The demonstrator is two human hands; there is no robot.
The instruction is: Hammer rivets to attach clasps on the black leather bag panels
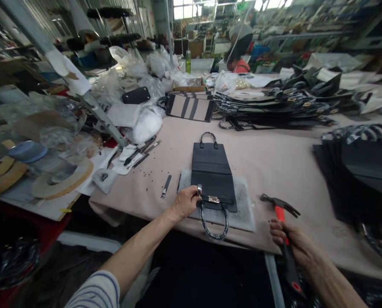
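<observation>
Matte black bag panel (210,159) flat on the grey slab (246,209), gold-toned clasp (213,199) above a patterned handle (215,236); left grip (185,202) pinching a silver metal piece (199,188), right grip (292,241) wrapped round a red-and-black hammer (279,210).

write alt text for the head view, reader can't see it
A person's left grip holds a silver metal piece at the edge of a flat-laid black handbag with a gold-toned clasp, and the right grip holds a claw hammer. Stacked black bag pieces and clear plastic bags lie farther back on the table.

Brt windows (187,12) in far bkgd.
</observation>
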